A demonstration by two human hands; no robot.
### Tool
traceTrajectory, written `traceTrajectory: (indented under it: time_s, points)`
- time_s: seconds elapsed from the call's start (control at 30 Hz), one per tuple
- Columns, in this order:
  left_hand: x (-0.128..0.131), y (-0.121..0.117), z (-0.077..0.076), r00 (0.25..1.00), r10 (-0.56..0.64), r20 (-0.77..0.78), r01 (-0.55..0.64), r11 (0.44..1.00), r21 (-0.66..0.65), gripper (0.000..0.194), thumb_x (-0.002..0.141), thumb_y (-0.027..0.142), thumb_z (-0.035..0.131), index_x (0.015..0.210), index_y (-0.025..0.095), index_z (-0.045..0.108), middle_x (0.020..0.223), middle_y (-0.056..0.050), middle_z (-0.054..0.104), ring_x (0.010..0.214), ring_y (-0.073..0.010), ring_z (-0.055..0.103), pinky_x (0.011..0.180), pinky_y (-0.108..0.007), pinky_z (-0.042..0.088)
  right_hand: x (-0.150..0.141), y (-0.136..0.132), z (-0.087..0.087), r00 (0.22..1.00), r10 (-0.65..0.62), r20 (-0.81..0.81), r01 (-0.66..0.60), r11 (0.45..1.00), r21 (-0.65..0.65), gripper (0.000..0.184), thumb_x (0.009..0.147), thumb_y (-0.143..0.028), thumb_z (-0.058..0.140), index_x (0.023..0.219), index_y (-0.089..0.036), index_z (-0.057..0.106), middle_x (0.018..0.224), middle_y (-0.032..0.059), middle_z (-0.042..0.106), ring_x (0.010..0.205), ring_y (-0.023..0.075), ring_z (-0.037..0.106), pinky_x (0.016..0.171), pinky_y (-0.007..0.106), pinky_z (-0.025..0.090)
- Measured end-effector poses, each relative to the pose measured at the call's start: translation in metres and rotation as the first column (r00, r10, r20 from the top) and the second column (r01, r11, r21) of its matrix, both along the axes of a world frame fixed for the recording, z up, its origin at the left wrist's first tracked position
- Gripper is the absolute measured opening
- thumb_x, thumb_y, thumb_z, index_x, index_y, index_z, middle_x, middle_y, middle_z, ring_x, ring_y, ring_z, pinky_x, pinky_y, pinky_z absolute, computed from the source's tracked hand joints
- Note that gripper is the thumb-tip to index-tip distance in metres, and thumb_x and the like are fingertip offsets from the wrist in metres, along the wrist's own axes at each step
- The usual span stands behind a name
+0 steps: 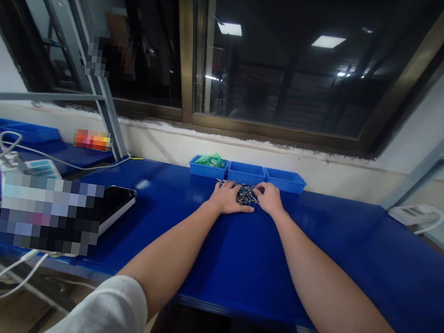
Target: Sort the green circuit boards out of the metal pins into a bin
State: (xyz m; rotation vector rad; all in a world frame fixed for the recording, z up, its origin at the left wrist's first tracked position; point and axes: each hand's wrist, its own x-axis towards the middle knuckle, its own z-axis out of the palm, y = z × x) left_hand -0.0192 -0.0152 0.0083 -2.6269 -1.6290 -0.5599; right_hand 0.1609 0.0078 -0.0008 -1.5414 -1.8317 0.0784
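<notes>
Low, tangled heap of small metal pieces (247,195), dark and silvery, glinting; too small for telling piece from piece. Lying on blue table (241,263), just in front of three blue bins (245,176) along the back edge. Broad stretch of tabletop toward the near edge; room to the right as far as a white device (415,215), to the left up to a dark-screened device (121,196). At the heap's left side, left hand (227,198), palm down, fingers spread, no visible grip. At its right, right hand (269,198), fingers curled inward; cannot tell if pinching anything.
</notes>
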Motion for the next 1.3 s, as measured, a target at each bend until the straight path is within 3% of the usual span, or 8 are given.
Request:
traceTrajectory:
  time_s: [0.13,0.33,0.47,0.63,0.87,1.07,1.2,1.3]
  points:
    - [0.001,-0.002,0.004,0.996,-0.026,0.082,0.021,0.998,0.06,0.08,0.063,0.073,0.051,0.127,0.024,0.044,0.136,-0.012,0.042,0.126,-0.0304,0.034,0.104,-0.049,0.018,-0.007,-0.006,0.007,0.968,0.154,-0.197,-0.13,0.983,0.13,0.022,0.081,-0.032,0.046,0.086,-0.02,0.065,0.082,0.0036,0.067,0.075,0.0166,0.06,0.074,0.029,0.045]
    - [0.001,0.0,0.009,0.951,-0.175,0.256,0.135,0.977,0.164,0.043,0.081,0.044,0.051,0.118,0.022,0.052,0.118,-0.007,0.059,0.113,-0.0215,0.05,0.098,-0.038,0.031,-0.021,-0.014,0.014,0.845,0.381,-0.375,-0.387,0.92,0.061,0.021,0.076,-0.037,0.054,0.076,-0.018,0.065,0.074,0.004,0.067,0.068,0.0171,0.061,0.065,0.028,0.045]
    - [0.001,0.001,0.011,0.892,-0.261,0.37,0.239,0.965,0.105,0.031,0.081,0.032,0.055,0.109,0.021,0.058,0.098,-0.003,0.068,0.094,-0.0173,0.061,0.089,-0.03,0.04,-0.023,-0.012,0.014,0.792,0.361,-0.492,-0.386,0.921,0.054,0.028,0.072,-0.043,0.057,0.074,-0.016,0.061,0.064,0.0029,0.064,0.059,0.0152,0.059,0.056,0.025,0.043]
    - [0.001,0.003,0.011,0.865,-0.189,0.465,0.163,0.982,0.096,0.02,0.082,0.027,0.051,0.095,0.021,0.066,0.093,-0.002,0.07,0.086,-0.0157,0.063,0.081,-0.024,0.045,-0.02,-0.011,0.013,0.758,0.295,-0.582,-0.332,0.942,0.046,0.036,0.069,-0.053,0.059,0.071,-0.016,0.058,0.05,-0.0012,0.057,0.045,0.0107,0.049,0.048,0.023,0.038]
    - [-0.002,0.004,0.011,0.907,-0.102,0.409,0.057,0.991,0.121,0.022,0.086,0.024,0.043,0.09,0.021,0.064,0.083,-0.002,0.07,0.081,-0.0158,0.063,0.077,-0.024,0.045,-0.017,-0.01,0.011,0.73,0.336,-0.595,-0.375,0.925,0.062,0.033,0.059,-0.046,0.068,0.071,-0.016,0.062,0.062,0.0027,0.063,0.053,0.0123,0.054,0.05,0.024,0.042]
    - [-0.001,0.002,0.013,0.929,-0.059,0.367,0.019,0.994,0.111,0.025,0.089,0.029,0.038,0.088,0.021,0.062,0.08,-0.003,0.069,0.076,-0.0159,0.063,0.072,-0.024,0.043,-0.019,-0.009,0.01,0.745,0.296,-0.598,-0.376,0.927,-0.01,0.031,0.065,-0.046,0.062,0.071,-0.016,0.064,0.06,0.0025,0.063,0.044,0.0095,0.047,0.043,0.023,0.037]
    - [-0.001,0.002,0.013,0.939,0.006,0.344,-0.034,0.997,0.074,0.03,0.09,0.034,0.036,0.083,0.02,0.062,0.078,-0.005,0.068,0.075,-0.0165,0.063,0.072,-0.025,0.042,-0.021,-0.012,0.012,0.687,0.271,-0.674,-0.367,0.93,0.0,0.031,0.06,-0.044,0.066,0.073,-0.016,0.063,0.061,0.0027,0.063,0.045,0.0091,0.047,0.041,0.022,0.036]
    - [-0.002,0.003,0.011,0.934,-0.009,0.358,-0.023,0.996,0.085,0.034,0.09,0.038,0.035,0.079,0.02,0.062,0.075,-0.005,0.067,0.072,-0.0163,0.062,0.07,-0.025,0.041,-0.02,-0.013,0.013,0.643,0.273,-0.716,-0.379,0.925,0.013,0.032,0.055,-0.041,0.071,0.073,-0.016,0.063,0.059,0.0019,0.062,0.045,0.0094,0.047,0.041,0.022,0.036]
